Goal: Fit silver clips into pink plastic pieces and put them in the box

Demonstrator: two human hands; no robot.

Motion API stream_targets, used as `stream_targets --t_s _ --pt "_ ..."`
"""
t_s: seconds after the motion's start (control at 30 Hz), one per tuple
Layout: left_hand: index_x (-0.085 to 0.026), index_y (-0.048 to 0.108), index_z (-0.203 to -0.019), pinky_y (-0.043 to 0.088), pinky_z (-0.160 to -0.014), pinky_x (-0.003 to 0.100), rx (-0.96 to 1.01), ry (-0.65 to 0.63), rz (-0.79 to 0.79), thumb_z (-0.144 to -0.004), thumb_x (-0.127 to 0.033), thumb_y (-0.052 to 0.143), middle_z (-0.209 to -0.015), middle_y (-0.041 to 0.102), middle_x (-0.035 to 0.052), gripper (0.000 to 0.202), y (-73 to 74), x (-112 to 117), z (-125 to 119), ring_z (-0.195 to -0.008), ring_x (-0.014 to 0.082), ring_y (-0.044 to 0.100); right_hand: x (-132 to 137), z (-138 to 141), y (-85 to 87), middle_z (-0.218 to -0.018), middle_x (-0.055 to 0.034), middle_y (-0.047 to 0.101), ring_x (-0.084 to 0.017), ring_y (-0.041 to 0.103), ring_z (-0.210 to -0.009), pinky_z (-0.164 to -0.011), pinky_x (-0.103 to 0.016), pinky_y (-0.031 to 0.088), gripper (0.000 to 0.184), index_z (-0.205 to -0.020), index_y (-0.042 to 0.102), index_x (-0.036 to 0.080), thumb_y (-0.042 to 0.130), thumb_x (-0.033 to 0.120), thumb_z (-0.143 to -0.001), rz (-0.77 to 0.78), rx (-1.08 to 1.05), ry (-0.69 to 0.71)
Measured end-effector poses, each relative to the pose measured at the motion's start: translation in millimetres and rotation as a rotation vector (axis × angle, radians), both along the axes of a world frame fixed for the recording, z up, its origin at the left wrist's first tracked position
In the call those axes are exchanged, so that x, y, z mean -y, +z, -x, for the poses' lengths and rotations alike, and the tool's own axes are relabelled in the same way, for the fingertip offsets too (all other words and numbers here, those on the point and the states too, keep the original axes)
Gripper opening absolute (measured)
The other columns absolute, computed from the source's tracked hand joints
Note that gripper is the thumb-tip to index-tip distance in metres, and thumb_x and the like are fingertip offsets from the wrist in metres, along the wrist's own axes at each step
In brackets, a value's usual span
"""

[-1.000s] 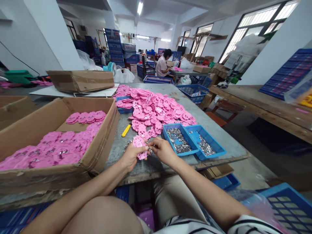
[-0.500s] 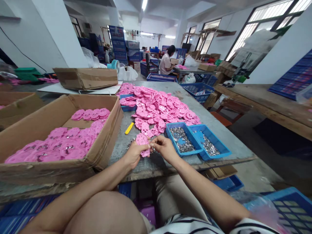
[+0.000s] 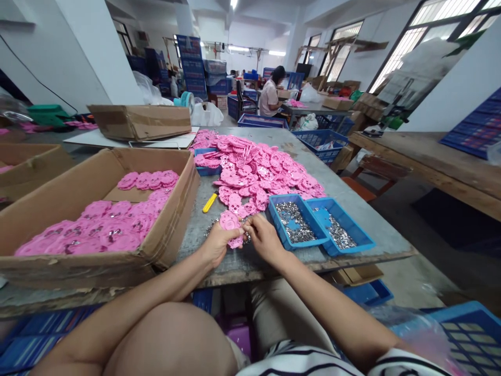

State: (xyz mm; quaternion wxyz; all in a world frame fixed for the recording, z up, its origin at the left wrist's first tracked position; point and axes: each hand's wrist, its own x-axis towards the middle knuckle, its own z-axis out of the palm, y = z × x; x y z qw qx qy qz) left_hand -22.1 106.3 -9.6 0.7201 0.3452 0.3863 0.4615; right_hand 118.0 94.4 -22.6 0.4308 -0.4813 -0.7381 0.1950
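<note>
My left hand [image 3: 216, 244] grips a round pink plastic piece [image 3: 230, 224] just above the near edge of the grey table [image 3: 242, 266]. My right hand [image 3: 264, 237] is pinched against the right side of that piece, its fingers closed on something too small to make out. A small scatter of silver metal bits [image 3: 209, 227] lies on the table under and beside the hands. Behind them spreads a big pile of pink pieces [image 3: 258, 175].
Two blue trays of metal bits [image 3: 297, 223] [image 3: 340, 228] sit right of my hands. A cardboard box of pink pieces [image 3: 97, 219] fills the left. A yellow tool [image 3: 209, 202] lies by the box. A person [image 3: 270, 96] sits at a far table. Blue crates stand near my knees.
The hands stay together on the pink piece, with the right fingers shifting slightly against it. The camera has tilted a little, so everything sits slightly higher and to the right.
</note>
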Motion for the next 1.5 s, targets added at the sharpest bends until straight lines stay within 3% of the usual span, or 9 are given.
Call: stream_targets --t_s 0.17,0.37,0.6,0.77,0.93,1.03,1.23,1.4,1.5 --pt "-0.012 0.061 -0.086 0.047 -0.038 0.022 -0.03 0.015 -0.002 -0.035 -0.023 0.087 -0.062 0.065 -0.0017 0.059 0.7 -0.1 -0.5 -0.05 0.0132 0.059 -5.8 0.1 2.8 -0.069 -0.0005 0.052 -0.017 0.051 -0.069 -0.066 -0.029 0.039 0.022 -0.07 0.041 0.024 0.047 0.024 -0.091 0.129 0.036 -0.026" --pt "-0.011 0.062 -0.087 0.047 -0.038 0.023 -0.057 0.028 -0.026 -0.035 -0.021 0.087 -0.062 0.065 -0.0014 0.059 0.6 -0.3 -1.0 -0.05 0.0133 0.059 -6.8 -3.4 8.1 -0.069 -0.0002 0.052 -0.017 0.051 -0.068 -0.065 -0.028 0.038 0.022 -0.069 0.042 0.023 0.053 0.022 -0.088 0.141 0.118 -0.013" --pt "-0.014 0.059 -0.084 0.047 -0.036 0.023 0.007 -0.008 -0.009 -0.038 -0.024 0.087 -0.062 0.064 -0.0023 0.055 -1.1 -0.9 -0.2 -0.049 0.0137 0.058 -6.0 -6.0 6.0 -0.069 0.0001 0.053 -0.015 0.051 -0.065 -0.061 -0.026 0.039 0.021 -0.07 0.045 0.023 0.052 0.018 -0.089 -0.011 0.146 -0.005" --pt "-0.013 0.059 -0.085 0.046 -0.034 0.023 0.054 -0.051 0.026 -0.037 -0.024 0.088 -0.063 0.065 -0.0009 0.057 0.6 -0.6 -1.3 -0.05 0.0142 0.059 -7.9 -12.5 2.2 -0.072 -0.0025 0.056 -0.015 0.053 -0.065 -0.059 -0.026 0.04 0.019 -0.073 0.049 0.022 0.05 0.025 -0.092 -0.156 0.246 0.024" --pt "-0.013 0.058 -0.086 0.045 -0.035 0.023 0.105 -0.084 0.061 -0.04 -0.021 0.089 -0.063 0.064 -0.0007 0.056 -2.3 -2.6 -1.4 -0.05 0.0148 0.059 -6.9 -17.5 -0.4 -0.074 -0.0045 0.06 -0.016 0.056 -0.069 -0.062 -0.027 0.045 0.023 -0.077 0.058 0.021 0.046 0.029 -0.095 -0.226 0.193 0.109" --pt "-0.013 0.058 -0.088 0.046 -0.037 0.023 0.135 -0.087 0.066 -0.043 -0.017 0.087 -0.065 0.065 -0.0006 0.053 -2.2 -3.2 -1.3 -0.052 0.0147 0.06 -2.9 -15.1 -0.7 -0.077 -0.0048 0.062 -0.017 0.058 -0.073 -0.066 -0.029 0.047 0.022 -0.079 0.065 0.022 0.052 0.031 -0.093 -0.17 0.062 0.094" --pt "-0.014 0.057 -0.087 0.045 -0.038 0.022 0.097 -0.046 0.08 -0.044 -0.014 0.084 -0.064 0.063 -0.001 0.05 1.3 -2.5 -2.1 -0.052 0.0142 0.06 6.2 -4.5 -3.6 -0.078 -0.0046 0.065 -0.019 0.06 -0.082 -0.075 -0.034 0.05 0.023 -0.067 0.069 0.022 0.061 0.032 -0.085 0.101 -0.337 -0.016" --pt "-0.014 0.056 -0.084 0.044 -0.035 0.022 0.044 -0.014 0.016 -0.041 -0.016 0.083 -0.061 0.062 -0.0027 0.05 1.9 -3.0 -2.7 -0.049 0.0135 0.057 6.7 0.7 -1.8 -0.076 -0.0047 0.066 -0.019 0.059 -0.079 -0.066 -0.031 0.047 0.023 -0.062 0.067 0.021 0.065 0.037 -0.079 0.225 -0.47 -0.042" --pt "-0.014 0.057 -0.083 0.045 -0.035 0.022 0.021 0.021 -0.044 -0.042 -0.016 0.081 -0.061 0.062 -0.003 0.047 1.8 -3.0 -3.4 -0.049 0.0125 0.056 6.5 2.2 4.0 -0.071 -0.0023 0.065 -0.016 0.056 -0.067 -0.058 -0.028 0.043 0.014 -0.07 0.068 0.021 0.068 0.035 -0.073 0.292 -0.545 -0.049"
